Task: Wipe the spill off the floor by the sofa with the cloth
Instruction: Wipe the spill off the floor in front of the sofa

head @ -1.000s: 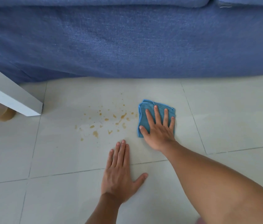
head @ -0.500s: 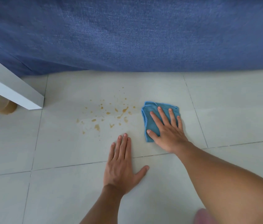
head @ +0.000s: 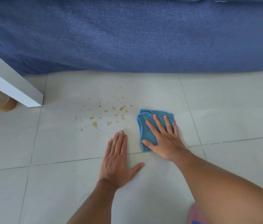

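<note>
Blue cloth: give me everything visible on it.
The blue cloth looks like soft microfibre, folded into a rough rectangle with layered edges showing at its far corner. It lies flat on the pale tiled floor, just right of the brown spill and apart from it, its near corner reaching a grout line. The right hand presses on it with fingers spread, covering its right side. The left hand rests on tile beside it, not touching.

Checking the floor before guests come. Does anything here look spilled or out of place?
Yes: brown droplets are spattered across the pale floor tile in front of the blue sofa, unwiped. The right hand presses a blue cloth flat just beside them.
</note>
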### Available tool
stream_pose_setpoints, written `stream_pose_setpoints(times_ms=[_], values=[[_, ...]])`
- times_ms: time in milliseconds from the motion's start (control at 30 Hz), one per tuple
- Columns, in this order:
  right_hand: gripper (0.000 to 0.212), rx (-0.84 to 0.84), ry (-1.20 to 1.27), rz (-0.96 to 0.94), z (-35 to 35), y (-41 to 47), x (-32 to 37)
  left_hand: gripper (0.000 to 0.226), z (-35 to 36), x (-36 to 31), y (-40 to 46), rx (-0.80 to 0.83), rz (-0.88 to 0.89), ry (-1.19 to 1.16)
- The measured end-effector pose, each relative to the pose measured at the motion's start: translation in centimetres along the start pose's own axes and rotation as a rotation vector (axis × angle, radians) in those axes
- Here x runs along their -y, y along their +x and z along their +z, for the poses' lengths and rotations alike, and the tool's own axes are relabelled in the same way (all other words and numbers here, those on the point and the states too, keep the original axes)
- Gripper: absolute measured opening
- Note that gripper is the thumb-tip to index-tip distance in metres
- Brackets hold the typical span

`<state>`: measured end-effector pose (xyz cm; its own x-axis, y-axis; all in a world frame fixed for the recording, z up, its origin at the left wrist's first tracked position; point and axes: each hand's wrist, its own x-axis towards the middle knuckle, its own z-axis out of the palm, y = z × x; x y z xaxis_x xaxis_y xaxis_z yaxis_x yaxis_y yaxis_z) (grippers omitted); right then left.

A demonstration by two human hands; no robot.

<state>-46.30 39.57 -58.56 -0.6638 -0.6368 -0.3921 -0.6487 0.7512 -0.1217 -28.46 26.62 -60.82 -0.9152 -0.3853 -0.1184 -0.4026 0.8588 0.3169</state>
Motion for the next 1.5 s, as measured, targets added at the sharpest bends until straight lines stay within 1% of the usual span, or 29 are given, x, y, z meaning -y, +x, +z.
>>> stream_pose_setpoints(times_ms=[100,167,233,300,400,500,633,767,933,1067,1200,1367,1500], values=[[0.085,0.014,0.030,0.113,-0.3,-0.4,-1.7,0.113,-0.2,1.1,-0.5,-0.007,0.011,-0.011],[0.085,0.027,0.050,0.159,-0.3,-0.1,-1.4,0.115,-0.5,2.1,-1.0,-0.037,-0.044,-0.014],[0.084,0.039,0.084,0.196,-0.3,0.6,-0.3,0.118,-0.9,3.2,-1.7,-0.083,-0.149,-0.009],[0.085,0.038,0.110,0.226,-0.4,1.5,0.7,0.122,-1.5,4.3,-2.3,-0.124,-0.305,-0.031],[0.085,0.050,0.100,0.196,-1.0,3.1,2.0,0.133,-2.2,5.8,-3.0,-0.154,-0.484,-0.087],[0.086,0.058,0.090,0.159,-1.2,4.0,3.6,0.142,-2.5,6.3,-3.2,-0.154,-0.572,-0.061],[0.085,0.000,0.085,0.082,-0.3,3.0,5.0,0.144,-2.6,6.1,-3.5,-0.168,-0.703,-0.045],[0.085,-0.015,0.036,0.014,-0.2,2.6,3.2,0.142,-2.3,6.2,-3.3,-0.175,-0.709,-0.014],[0.087,-0.027,0.035,0.086,-0.8,4.7,2.9,0.140,-2.0,6.1,-3.0,-0.175,-0.722,0.003],[0.088,-0.033,0.037,0.092,-1.4,6.4,3.7,0.138,-2.2,6.0,-2.9,-0.161,-0.724,0.000],[0.088,-0.042,0.003,0.042,-1.8,7.7,4.2,0.136,-2.3,6.0,-2.8,-0.144,-0.724,0.014],[0.086,-0.018,-0.003,-0.056,-2.4,9.2,6.3,0.135,-2.2,6.2,-2.9,-0.150,-0.728,0.007],[0.086,-0.043,0.014,-0.117,-1.4,8.2,7.7,0.136,-2.1,6.2,-2.8,-0.142,-0.726,0.006]])
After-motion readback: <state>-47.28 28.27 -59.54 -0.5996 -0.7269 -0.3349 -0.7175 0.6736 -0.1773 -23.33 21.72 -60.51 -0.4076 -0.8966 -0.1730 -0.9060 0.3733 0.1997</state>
